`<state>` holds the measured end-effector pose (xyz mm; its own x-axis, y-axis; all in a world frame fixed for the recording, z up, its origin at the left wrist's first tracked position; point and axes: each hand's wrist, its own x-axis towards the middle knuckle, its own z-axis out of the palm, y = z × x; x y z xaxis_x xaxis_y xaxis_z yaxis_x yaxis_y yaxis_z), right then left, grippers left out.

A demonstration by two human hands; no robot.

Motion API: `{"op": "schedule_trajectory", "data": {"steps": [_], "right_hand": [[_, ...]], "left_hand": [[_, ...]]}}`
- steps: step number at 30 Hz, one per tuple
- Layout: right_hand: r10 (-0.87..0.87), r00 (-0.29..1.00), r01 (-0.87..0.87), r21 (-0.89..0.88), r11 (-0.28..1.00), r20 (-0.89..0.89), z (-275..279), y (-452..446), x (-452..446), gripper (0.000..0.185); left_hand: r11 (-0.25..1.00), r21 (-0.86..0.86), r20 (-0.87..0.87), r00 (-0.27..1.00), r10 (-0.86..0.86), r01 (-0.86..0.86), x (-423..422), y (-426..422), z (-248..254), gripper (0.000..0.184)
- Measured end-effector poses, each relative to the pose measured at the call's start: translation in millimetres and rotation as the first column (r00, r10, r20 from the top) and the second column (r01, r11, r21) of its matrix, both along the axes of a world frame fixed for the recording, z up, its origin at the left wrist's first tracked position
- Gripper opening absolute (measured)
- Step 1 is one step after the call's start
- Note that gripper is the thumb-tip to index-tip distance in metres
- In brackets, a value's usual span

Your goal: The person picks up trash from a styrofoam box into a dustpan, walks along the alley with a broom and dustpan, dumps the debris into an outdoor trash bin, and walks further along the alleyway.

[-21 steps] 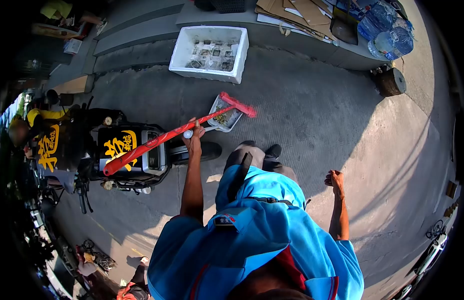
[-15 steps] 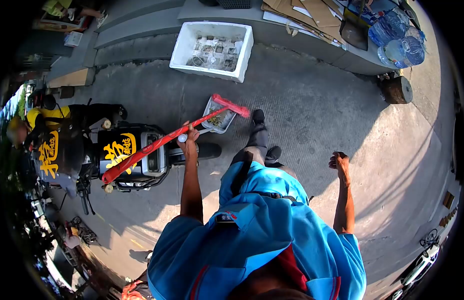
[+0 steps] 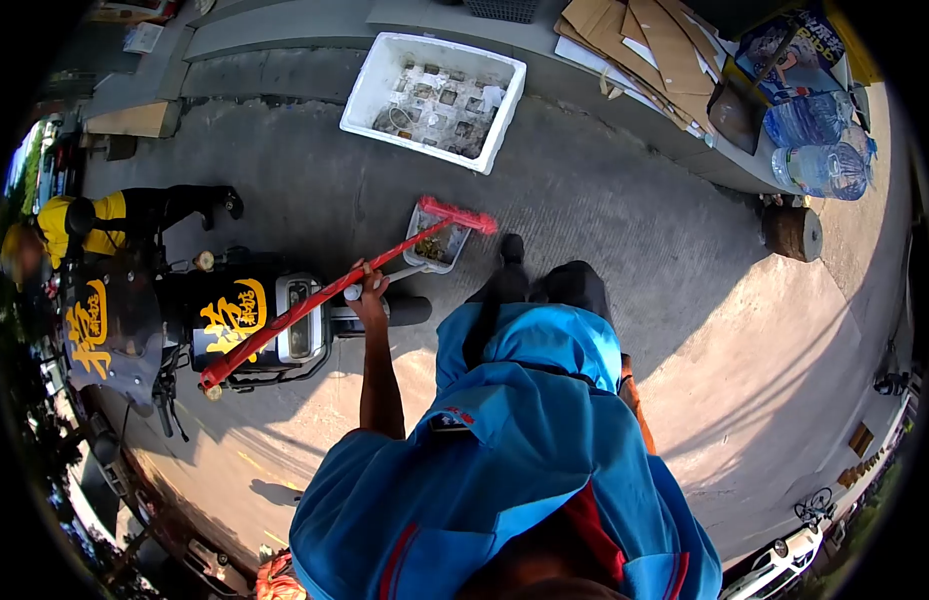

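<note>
Head view: clamping the red broom (image 3: 284, 324) and the white dustpan's (image 3: 440, 267) handle together in the left hand (image 3: 369, 297)! Sweepings (image 3: 429, 247) in the dustpan: looks gathered up, not yet tipped out. Can't make out the right hand, screened by blue clothing (image 3: 524, 420). Tight beside the motorcycle (image 3: 229, 315), short of the foam box (image 3: 505, 110), roomier over rightward pavement (image 3: 724, 340).

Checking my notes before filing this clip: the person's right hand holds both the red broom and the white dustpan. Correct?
The side is wrong: the head view shows the left hand holding both the red broom and the white dustpan.
</note>
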<state>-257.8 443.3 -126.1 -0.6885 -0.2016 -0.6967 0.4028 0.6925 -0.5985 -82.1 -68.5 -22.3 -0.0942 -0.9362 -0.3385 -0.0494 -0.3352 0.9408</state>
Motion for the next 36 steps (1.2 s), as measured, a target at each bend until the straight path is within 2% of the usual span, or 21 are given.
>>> {"op": "schedule_trajectory", "data": {"steps": [4, 8, 9, 10, 12, 14, 15, 18, 20, 21, 22, 24, 26, 28, 30, 32, 33, 34, 35, 36], "right_hand": [[0.119, 0.988, -0.129, 0.107, 0.986, 0.096, 12, -27, -58, 0.025], [0.226, 0.951, -0.265, 0.179, 0.948, 0.212, 23, -79, -136, 0.024], [0.174, 0.951, -0.223, 0.179, 0.958, 0.254, 31, -100, -157, 0.023], [-0.06, 0.954, 0.01, 0.169, 0.986, 0.294, 43, -120, -177, 0.021], [-0.102, 0.929, 0.059, 0.13, 0.99, 0.356, 29, -154, -221, 0.02], [-0.023, 0.922, 0.013, 0.028, 1.0, 0.387, 20, -192, -262, 0.019], [0.002, 0.916, -0.02, 0.042, 0.999, 0.402, 16, -213, -291, 0.019], [0.275, 0.896, -0.291, -0.008, 0.957, 0.348, 2, -292, -364, 0.019], [0.38, 0.859, -0.41, 0.014, 0.912, 0.343, -21, -344, -404, 0.019], [0.462, 0.837, -0.49, 0.023, 0.872, 0.293, -24, -378, -420, 0.019], [0.502, 0.815, -0.528, 0.015, 0.849, 0.29, -33, -403, -435, 0.019], [0.571, 0.771, -0.594, -0.002, 0.804, 0.281, -66, -464, -445, 0.019], [0.618, 0.694, -0.658, -0.022, 0.752, 0.368, -106, -517, -428, 0.019], [0.717, 0.609, -0.757, -0.021, 0.653, 0.339, -151, -570, -421, 0.018], [0.753, 0.548, -0.786, -0.084, 0.612, 0.365, -209, -611, -381, 0.018], [0.741, 0.512, -0.726, -0.243, 0.644, 0.436, -268, -665, -357, 0.016], [0.773, 0.482, -0.774, -0.213, 0.596, 0.412, -305, -674, -330, 0.015], [0.815, 0.459, -0.819, -0.188, 0.542, 0.352, -327, -710, -318, 0.014], [0.83, 0.46, -0.808, -0.239, 0.538, 0.315, -354, -739, -307, 0.014], [0.834, 0.46, -0.793, -0.281, 0.54, 0.304, -391, -744, -290, 0.014]], "left_hand": [[0.998, 0.01, -0.054, 0.997, 0.057, -0.056, -9, -4, -9, 0.031], [0.988, 0.036, 0.037, 0.988, 0.149, -0.15, -20, -15, -13, 0.031], [0.985, 0.051, 0.045, 0.985, 0.164, -0.166, -22, -13, -11, 0.031], [0.98, 0.06, 0.07, 0.98, 0.184, -0.188, -30, -14, -8, 0.032], [0.972, 0.053, 0.102, 0.97, 0.221, -0.227, -39, -28, -6, 0.032], [0.959, 0.005, 0.107, 0.954, 0.28, -0.283, -38, -30, -3, 0.032], [0.948, 0.053, 0.129, 0.943, 0.306, -0.315, -49, -33, 2, 0.03], [0.945, 0.057, 0.197, 0.932, 0.304, -0.321, -36, -35, -18, 0.033], [0.892, 0.097, 0.237, 0.881, 0.41, -0.442, -53, -37, -10, 0.037], [0.903, 0.074, 0.23, 0.888, 0.398, -0.424, -52, -36, -18, 0.036], [0.927, 0.004, 0.346, 0.87, 0.352, -0.376, -62, -35, -18, 0.034], [0.887, 0.112, 0.277, 0.871, 0.405, -0.448, -58, -38, -17, 0.035], [0.873, 0.114, 0.264, 0.861, 0.434, -0.474, -45, -32, -20, 0.037], [0.851, 0.108, 0.301, 0.833, 0.465, -0.514, -49, -32, -21, 0.039], [0.859, 0.082, 0.318, 0.83, 0.459, -0.506, -24, -19, -31, 0.039], [0.852, 0.052, 0.349, 0.809, 0.473, -0.521, -21, -18, -29, 0.041], [0.862, 0.055, 0.327, 0.825, 0.461, -0.504, -7, -2, -35, 0.041], [0.823, 0.025, 0.319, 0.785, 0.531, -0.567, -3, 6, -38, 0.042], [0.851, 0.055, 0.263, 0.829, 0.493, -0.523, 0, 9, -37, 0.043], [0.81, -0.015, 0.374, 0.748, 0.549, -0.586, -13, 14, -38, 0.043]]}}
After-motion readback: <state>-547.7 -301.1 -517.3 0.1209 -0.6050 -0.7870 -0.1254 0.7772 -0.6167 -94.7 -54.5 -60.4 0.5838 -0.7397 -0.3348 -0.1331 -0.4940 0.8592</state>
